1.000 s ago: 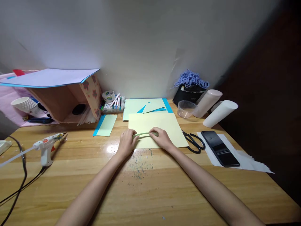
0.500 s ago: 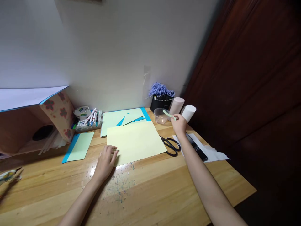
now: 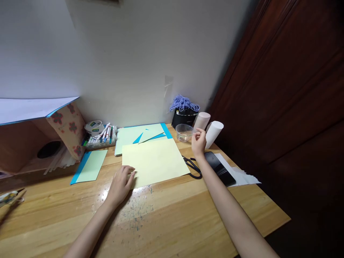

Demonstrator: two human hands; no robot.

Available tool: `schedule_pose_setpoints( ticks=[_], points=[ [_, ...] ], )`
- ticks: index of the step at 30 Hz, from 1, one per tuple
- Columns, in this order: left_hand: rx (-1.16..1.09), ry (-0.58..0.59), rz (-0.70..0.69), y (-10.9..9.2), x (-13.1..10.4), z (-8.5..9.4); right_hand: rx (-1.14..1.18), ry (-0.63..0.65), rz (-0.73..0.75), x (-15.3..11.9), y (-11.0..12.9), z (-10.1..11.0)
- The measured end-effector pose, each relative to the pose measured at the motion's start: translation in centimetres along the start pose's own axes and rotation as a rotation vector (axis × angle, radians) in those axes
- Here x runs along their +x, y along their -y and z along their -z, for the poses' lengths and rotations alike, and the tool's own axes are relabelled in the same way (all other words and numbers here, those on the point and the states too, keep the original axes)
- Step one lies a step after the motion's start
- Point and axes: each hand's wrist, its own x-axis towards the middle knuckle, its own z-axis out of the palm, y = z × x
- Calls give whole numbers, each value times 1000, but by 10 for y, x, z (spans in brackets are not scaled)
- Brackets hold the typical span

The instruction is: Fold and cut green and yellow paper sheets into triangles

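My left hand (image 3: 121, 182) lies with loosely bent fingers on the near left corner of a pale yellow sheet of paper (image 3: 153, 161), palm down and not gripping it. To the right, my right hand (image 3: 199, 143) is raised beside a clear plastic bowl (image 3: 185, 138), its fingers curled in and no strip showing between them. A faint greenish line shows inside the bowl; it looks like the paper strip. Black-handled scissors (image 3: 195, 172) lie partly under the sheet's right edge, near my right forearm.
Behind the sheet lie green and blue papers (image 3: 126, 138). Markers (image 3: 106, 134) and a tape roll (image 3: 94, 127) stand left, by a box (image 3: 64, 132). Purple yarn (image 3: 184, 103) tops a black container (image 3: 182, 120). Two cylinders (image 3: 202, 120) (image 3: 215, 132) and a phone (image 3: 220, 170) are right.
My right hand has drawn slightly left and down, its fingers curling in. The pale green strip it held no longer shows in its fingers. My left hand stays on the sheet.
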Motion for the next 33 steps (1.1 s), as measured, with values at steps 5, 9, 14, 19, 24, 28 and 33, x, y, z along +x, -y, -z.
schedule_pose_setpoints(
  ticks=[5,9,14,19,24,28,33],
  points=[
    [32,50,-136,1,-1,-6,40,377,144,-54,31,-28],
    [-5,-33,-44,1,-2,-6,-18,752,339,-94,49,-37],
    [-305,-185,145,8,-1,-3,5,913,379,-105,51,-34],
    [-637,-202,234,17,-1,-10,8,940,385,-106,44,-35],
    [-884,-204,377,22,3,-9,10,949,390,-107,43,-35],
    [-921,-221,468,28,6,-1,17,958,398,-107,43,-34],
    [-863,-173,453,29,9,-4,50,989,416,-108,45,-34]
  ],
)
